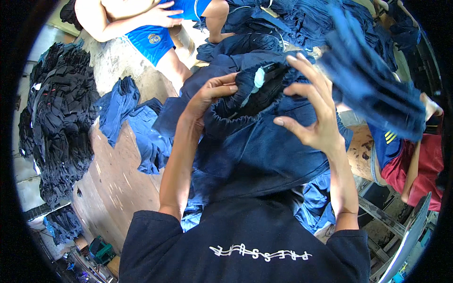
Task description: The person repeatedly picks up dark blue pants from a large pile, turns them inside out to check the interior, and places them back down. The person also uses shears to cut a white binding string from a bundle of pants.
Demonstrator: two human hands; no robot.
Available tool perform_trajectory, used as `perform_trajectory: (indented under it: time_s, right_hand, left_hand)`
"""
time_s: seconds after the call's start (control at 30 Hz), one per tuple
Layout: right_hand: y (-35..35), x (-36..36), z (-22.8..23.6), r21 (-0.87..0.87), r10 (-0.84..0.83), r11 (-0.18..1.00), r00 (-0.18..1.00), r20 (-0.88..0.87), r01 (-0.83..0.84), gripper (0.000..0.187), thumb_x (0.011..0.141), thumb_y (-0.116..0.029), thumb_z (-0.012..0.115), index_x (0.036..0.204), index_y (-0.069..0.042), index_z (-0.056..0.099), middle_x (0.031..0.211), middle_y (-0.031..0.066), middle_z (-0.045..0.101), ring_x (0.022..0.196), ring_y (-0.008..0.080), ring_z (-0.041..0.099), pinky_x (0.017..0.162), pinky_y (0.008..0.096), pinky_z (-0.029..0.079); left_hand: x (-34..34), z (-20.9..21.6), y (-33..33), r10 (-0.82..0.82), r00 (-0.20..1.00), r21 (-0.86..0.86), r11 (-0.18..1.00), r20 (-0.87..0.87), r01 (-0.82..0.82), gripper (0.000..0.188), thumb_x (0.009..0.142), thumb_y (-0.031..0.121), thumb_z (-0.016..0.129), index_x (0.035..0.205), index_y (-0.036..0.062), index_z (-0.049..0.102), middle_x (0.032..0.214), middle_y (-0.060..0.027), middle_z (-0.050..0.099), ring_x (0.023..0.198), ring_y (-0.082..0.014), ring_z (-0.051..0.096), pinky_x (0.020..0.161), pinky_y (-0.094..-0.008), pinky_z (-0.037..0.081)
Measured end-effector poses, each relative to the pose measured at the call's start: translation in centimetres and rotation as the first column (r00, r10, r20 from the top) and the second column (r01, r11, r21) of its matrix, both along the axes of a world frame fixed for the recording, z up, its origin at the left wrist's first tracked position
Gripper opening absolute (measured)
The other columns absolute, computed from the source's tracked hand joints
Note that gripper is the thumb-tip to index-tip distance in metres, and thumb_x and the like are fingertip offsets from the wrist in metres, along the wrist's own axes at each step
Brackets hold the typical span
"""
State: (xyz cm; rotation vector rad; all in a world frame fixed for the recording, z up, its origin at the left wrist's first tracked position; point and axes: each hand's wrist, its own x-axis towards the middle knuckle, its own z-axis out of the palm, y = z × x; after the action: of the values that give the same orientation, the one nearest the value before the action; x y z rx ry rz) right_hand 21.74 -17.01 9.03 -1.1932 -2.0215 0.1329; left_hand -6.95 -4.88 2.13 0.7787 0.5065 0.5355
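A pair of dark navy trousers (257, 155) with a gathered elastic waistband lies over my lap. The waist opening faces up, and a white label (259, 78) shows inside it. My left hand (207, 96) pinches the left side of the waistband between thumb and fingers. On the other side my right hand (314, 106) is spread with its thumb and fingers apart. Its fingertips are close to the waistband's right edge; whether they touch the cloth I cannot tell.
Black folded garments (63, 118) form a tall stack at left. Blue garments (151, 132) lie on the wooden floor, with a large navy heap (302, 19) beyond. A person in blue shorts (153, 45) sits ahead. At right, another person's hand (430, 106) holds a motion-blurred blue garment (373, 80).
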Motion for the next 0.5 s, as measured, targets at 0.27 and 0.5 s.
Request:
perform_trajectory:
  time_s: [0.27,0.5]
  right_hand:
    - [2.5,2.0,-2.8,-0.276,-0.095,0.961,0.965,-0.244,0.025,0.094,0.072,-0.038,0.1,0.148,-0.005,0.058,0.164,0.0164,0.055,0.154,0.0322,0.049,0.122,0.0493,0.04]
    - [2.9,2.1,-0.5,0.113,0.01,0.993,0.998,0.066,-0.018,0.076,0.071,-0.031,0.098,0.137,-0.008,0.069,0.161,0.0197,0.056,0.155,0.0433,0.045,0.119,0.053,0.043]
  left_hand:
    - [1.1,-3.8,0.8,-0.105,0.984,-0.09,0.989,0.145,0.119,0.056,0.095,0.008,0.07,0.148,-0.0063,0.059,0.13,-0.0142,0.076,0.11,-0.0187,0.078,0.102,-0.0306,0.061]
    - [2.9,-2.6,-1.1,-0.097,0.987,-0.046,0.994,0.126,0.104,0.061,0.096,0.007,0.069,0.155,-0.0047,0.057,0.132,-0.0078,0.076,0.12,-0.0122,0.07,0.108,-0.0257,0.054]
